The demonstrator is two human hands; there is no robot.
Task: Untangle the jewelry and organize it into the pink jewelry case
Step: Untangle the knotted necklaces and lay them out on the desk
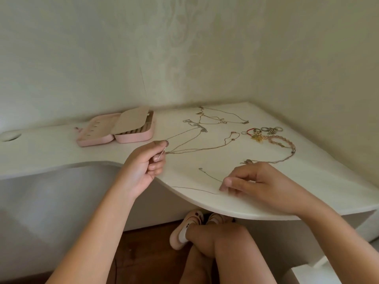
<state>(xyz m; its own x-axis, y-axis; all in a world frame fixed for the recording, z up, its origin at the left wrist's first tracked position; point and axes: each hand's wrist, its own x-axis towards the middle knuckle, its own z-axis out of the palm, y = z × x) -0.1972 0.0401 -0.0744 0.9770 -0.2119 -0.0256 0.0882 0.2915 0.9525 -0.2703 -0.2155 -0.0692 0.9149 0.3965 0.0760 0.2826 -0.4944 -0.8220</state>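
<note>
The pink jewelry case (98, 138) lies open on the white desk (307, 181), back left, with a beige flap over its right half. My left hand (146, 163) pinches one end of a thin silver chain (184, 136) that runs away to the right across the desk. My right hand (256, 183) pinches a second fine chain (209, 175) near the desk's front edge. More thin necklaces (221, 117) lie spread out toward the back.
A pink bead bracelet (284, 140), several rings (270, 129) and a gold charm (257, 137) sit in a cluster at the right. Walls close the desk at the back and right. A round cable hole (10, 136) is at far left. My crossed legs are under the desk.
</note>
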